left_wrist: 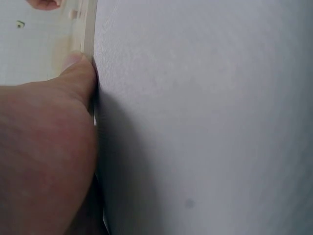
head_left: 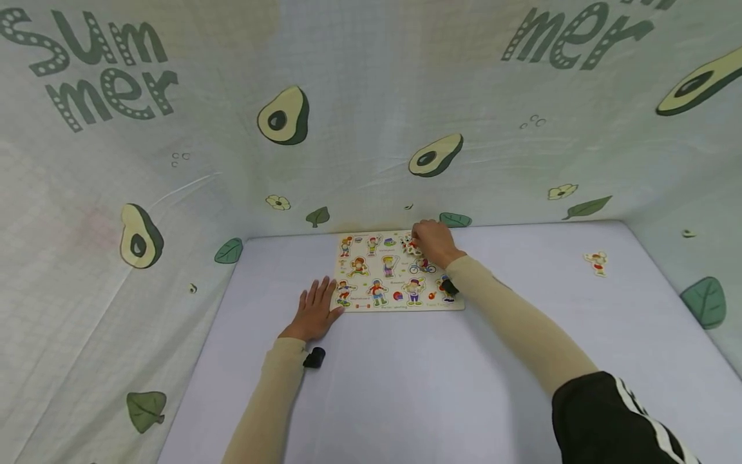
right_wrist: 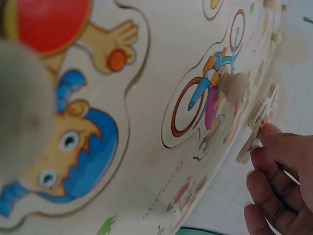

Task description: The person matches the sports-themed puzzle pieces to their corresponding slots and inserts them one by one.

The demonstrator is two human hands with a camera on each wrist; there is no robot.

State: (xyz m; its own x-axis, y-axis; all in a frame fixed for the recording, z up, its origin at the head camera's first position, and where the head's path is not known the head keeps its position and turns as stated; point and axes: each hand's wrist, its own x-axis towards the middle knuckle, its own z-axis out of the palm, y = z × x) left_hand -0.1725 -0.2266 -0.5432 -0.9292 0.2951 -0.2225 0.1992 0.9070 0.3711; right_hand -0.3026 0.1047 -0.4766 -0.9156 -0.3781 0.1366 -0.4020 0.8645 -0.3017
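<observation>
A wooden picture puzzle board (head_left: 375, 274) lies at the back of the table, with knobbed figure pieces set in it. My right hand (head_left: 435, 242) is over its back right corner and pinches a puzzle piece (right_wrist: 261, 117) between thumb and fingers. That piece is tilted, seen nearly edge-on in the right wrist view, just off the board's surface. A cyclist piece (right_wrist: 210, 93) with a round knob sits close by. My left hand (head_left: 315, 311) lies with fingers spread at the board's left edge. Its thumb (left_wrist: 78, 73) touches the board's side.
Another figure piece (head_left: 597, 263) lies apart on the white table (head_left: 406, 386), far to the right. A curtain (head_left: 359, 96) printed with avocados and leaves hangs behind the board and along both sides. Black wrist cameras (head_left: 314, 357) are strapped to both arms.
</observation>
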